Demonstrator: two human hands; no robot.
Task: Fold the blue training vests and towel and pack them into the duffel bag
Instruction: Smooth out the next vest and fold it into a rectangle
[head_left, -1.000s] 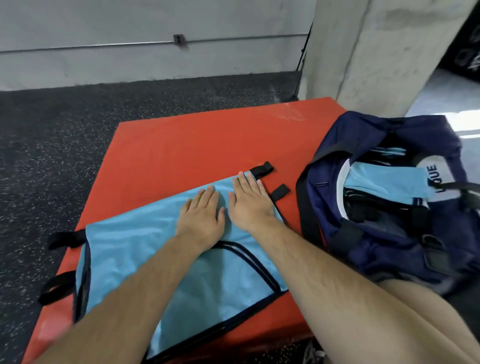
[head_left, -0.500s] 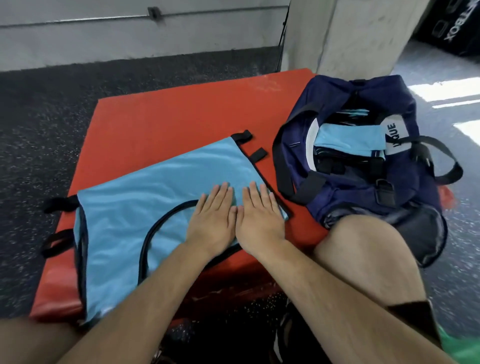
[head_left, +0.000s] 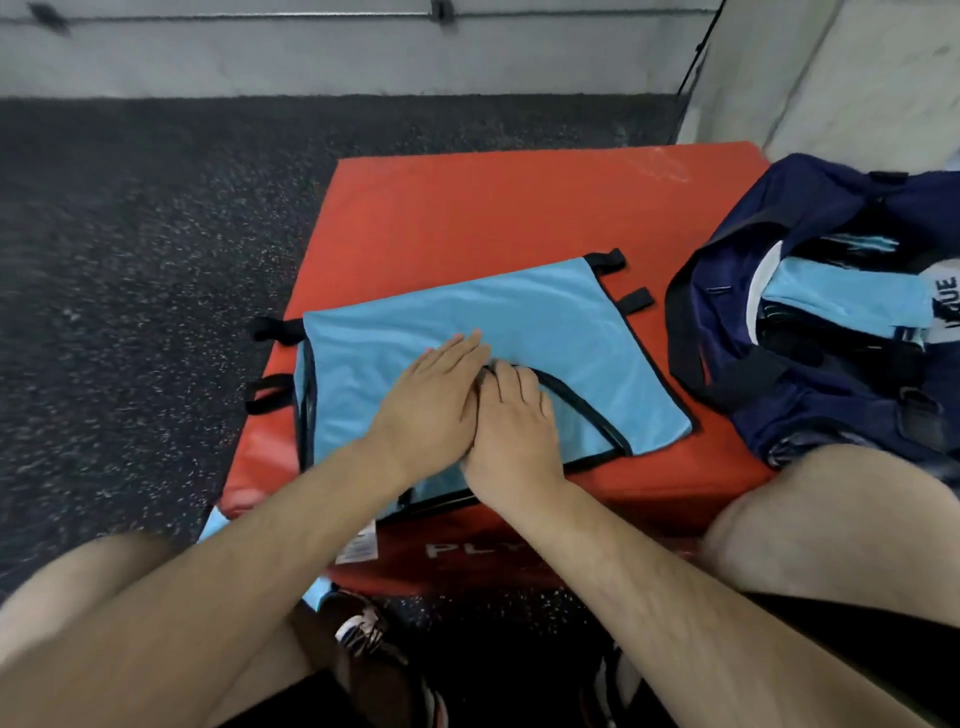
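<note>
A light blue training vest (head_left: 524, 317) with black trim and black strap loops lies flat on the red foam box (head_left: 498, 208). My left hand (head_left: 431, 405) presses flat on the vest's middle with straight fingers. My right hand (head_left: 511, 421) lies beside it, touching it, with fingers resting on the black-trimmed armhole edge. The navy duffel bag (head_left: 810, 332) stands open at the right of the box, with a folded light blue cloth (head_left: 841, 299) inside.
Dark speckled rubber floor surrounds the box. A grey wall runs along the back and a concrete pillar (head_left: 831, 73) rises behind the bag. My knees and shoes are in front of the box. A piece of blue cloth (head_left: 213, 525) hangs at the box's front left corner.
Both hands slid left and toward the vest's middle, staying side by side and flat on it. The camera view shifted left and back.
</note>
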